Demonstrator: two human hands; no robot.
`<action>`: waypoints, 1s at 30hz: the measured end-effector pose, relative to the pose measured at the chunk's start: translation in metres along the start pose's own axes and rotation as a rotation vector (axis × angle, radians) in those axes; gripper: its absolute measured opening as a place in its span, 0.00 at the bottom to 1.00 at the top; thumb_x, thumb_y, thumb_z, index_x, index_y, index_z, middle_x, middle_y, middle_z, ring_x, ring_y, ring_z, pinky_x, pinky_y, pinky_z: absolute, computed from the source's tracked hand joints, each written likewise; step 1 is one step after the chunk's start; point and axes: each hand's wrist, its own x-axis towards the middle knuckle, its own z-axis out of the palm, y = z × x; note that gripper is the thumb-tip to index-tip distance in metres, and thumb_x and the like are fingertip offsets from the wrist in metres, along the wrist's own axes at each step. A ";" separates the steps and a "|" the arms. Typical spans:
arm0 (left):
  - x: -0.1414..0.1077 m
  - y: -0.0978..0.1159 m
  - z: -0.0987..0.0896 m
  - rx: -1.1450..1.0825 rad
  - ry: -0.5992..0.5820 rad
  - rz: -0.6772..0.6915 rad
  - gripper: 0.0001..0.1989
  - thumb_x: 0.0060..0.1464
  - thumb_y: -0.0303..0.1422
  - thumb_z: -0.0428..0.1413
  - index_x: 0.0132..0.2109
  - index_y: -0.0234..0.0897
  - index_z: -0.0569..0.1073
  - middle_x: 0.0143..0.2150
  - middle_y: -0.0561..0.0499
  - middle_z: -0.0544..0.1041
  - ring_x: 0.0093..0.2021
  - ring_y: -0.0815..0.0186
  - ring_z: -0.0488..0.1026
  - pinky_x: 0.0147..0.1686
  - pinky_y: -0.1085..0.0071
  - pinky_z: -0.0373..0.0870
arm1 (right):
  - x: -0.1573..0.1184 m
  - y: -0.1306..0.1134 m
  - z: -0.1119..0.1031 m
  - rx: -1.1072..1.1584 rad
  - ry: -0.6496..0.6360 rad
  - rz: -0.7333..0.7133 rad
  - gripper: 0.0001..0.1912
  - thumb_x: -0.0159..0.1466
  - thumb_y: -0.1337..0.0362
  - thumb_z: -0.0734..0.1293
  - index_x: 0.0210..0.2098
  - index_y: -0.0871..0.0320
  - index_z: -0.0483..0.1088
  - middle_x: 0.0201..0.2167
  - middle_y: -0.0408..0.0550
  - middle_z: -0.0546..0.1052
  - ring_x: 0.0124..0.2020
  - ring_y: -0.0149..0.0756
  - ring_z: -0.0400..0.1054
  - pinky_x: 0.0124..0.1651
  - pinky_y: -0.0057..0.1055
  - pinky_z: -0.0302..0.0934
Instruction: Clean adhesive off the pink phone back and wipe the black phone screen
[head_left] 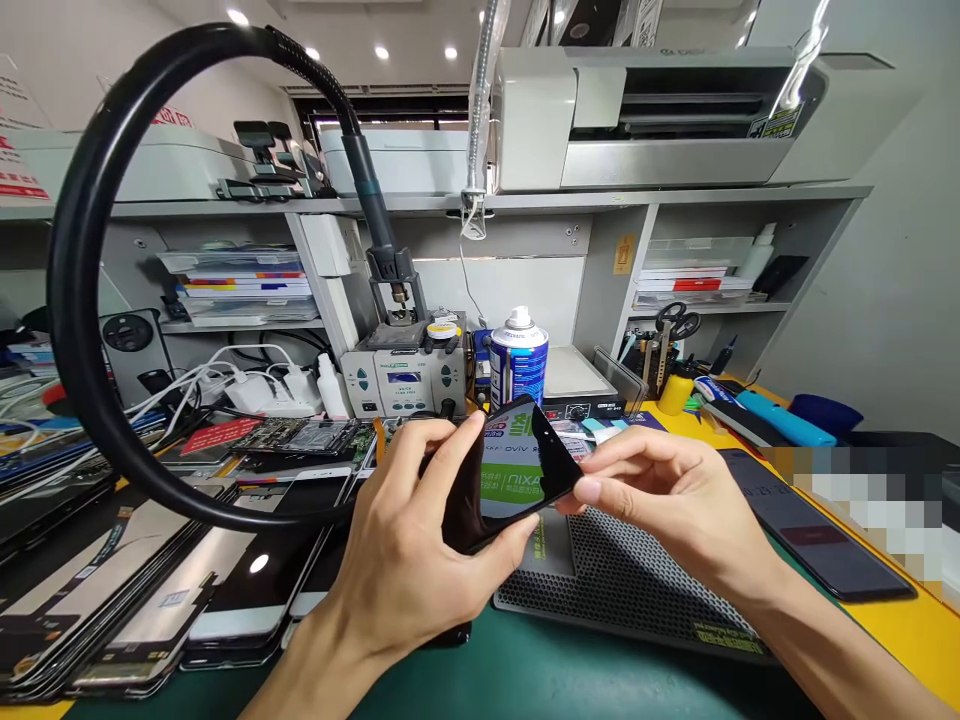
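A glossy black smartphone (514,480) is held up tilted over the bench, its screen mirroring green and white printed lettering. My left hand (420,530) wraps around its left part, thumb along the lower edge and fingers over the upper edge. At the phone's right corner, the thumb and fingertips of my right hand (660,500) pinch the edge. Whether a thin film or loose part lies between those fingertips is too small to tell. Below the phone is a perforated dark mat (645,580) on the green work surface (555,670).
Several phones and screen panels (247,590) lie at the left, under a thick black hose (75,300). A soldering station (405,385) and blue spray can (519,360) stand behind my hands. Another phone (817,530) rests at the right, near a yellow bottle (675,390) and scissors (679,320).
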 end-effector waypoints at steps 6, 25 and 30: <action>0.013 0.007 -0.003 0.119 0.030 0.090 0.33 0.52 0.40 0.62 0.61 0.27 0.67 0.50 0.39 0.70 0.50 0.56 0.71 0.49 0.60 0.73 | 0.000 -0.001 0.000 0.032 0.037 -0.025 0.06 0.56 0.64 0.77 0.31 0.54 0.77 0.26 0.44 0.83 0.31 0.42 0.80 0.37 0.33 0.75; 0.023 0.023 0.018 0.156 0.040 0.139 0.32 0.52 0.41 0.62 0.60 0.30 0.69 0.48 0.42 0.72 0.47 0.59 0.73 0.47 0.63 0.75 | -0.002 0.006 -0.033 0.139 -0.026 0.000 0.05 0.58 0.67 0.77 0.31 0.57 0.77 0.26 0.47 0.84 0.31 0.41 0.81 0.39 0.33 0.75; 0.021 0.020 0.017 0.175 0.094 0.209 0.32 0.50 0.37 0.65 0.59 0.26 0.70 0.47 0.40 0.73 0.47 0.58 0.74 0.46 0.63 0.74 | -0.004 0.008 -0.032 0.182 -0.089 0.085 0.08 0.60 0.67 0.76 0.38 0.57 0.77 0.31 0.49 0.85 0.34 0.41 0.81 0.42 0.34 0.74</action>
